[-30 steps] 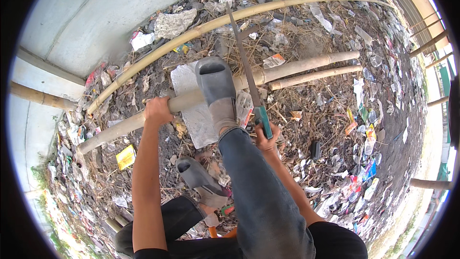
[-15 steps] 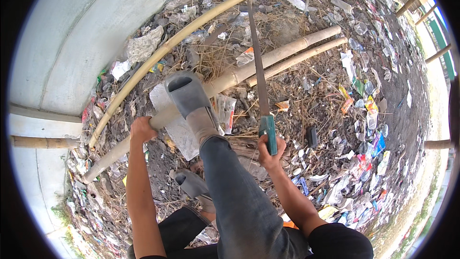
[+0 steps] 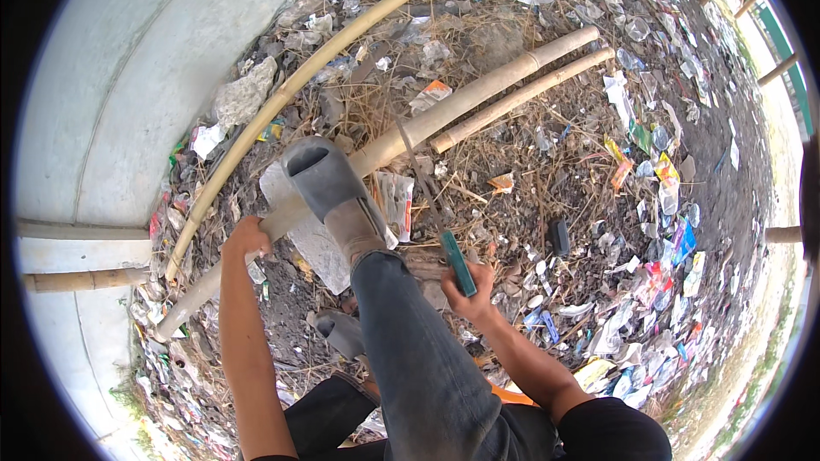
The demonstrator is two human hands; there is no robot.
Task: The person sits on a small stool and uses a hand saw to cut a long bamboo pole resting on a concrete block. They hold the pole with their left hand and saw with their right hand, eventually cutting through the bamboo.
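Observation:
A thick bamboo pole (image 3: pixel 504 77) runs aslant from lower left to upper right, and my left hand (image 3: pixel 246 239) is wrapped round it left of my foot. My sandal (image 3: pixel 323 172), grey and closed over the toes, presses on the pole's middle. In my right hand (image 3: pixel 471 292) is the green handle of a hand saw (image 3: pixel 422 179). Its long thin blade slants up and left, with the tip end at the pole just right of the sandal. Whether the teeth touch the bamboo I cannot tell. A flat grey slab (image 3: pixel 320 252) lies under the pole.
A thinner bamboo piece (image 3: pixel 525 96) lies beside the pole. Farther off, a long yellowish bamboo pole (image 3: pixel 282 94) curves past a rock (image 3: pixel 246 92) near the pale wall (image 3: pixel 120 94). Plastic litter (image 3: pixel 653 282) and dry straw cover the ground. My other sandal (image 3: pixel 340 333) stands near me.
The saw has swung left and down, its blade dropping from upright beyond the pole to slanting at it. My right hand has moved slightly left and toward me. My left hand keeps its hold.

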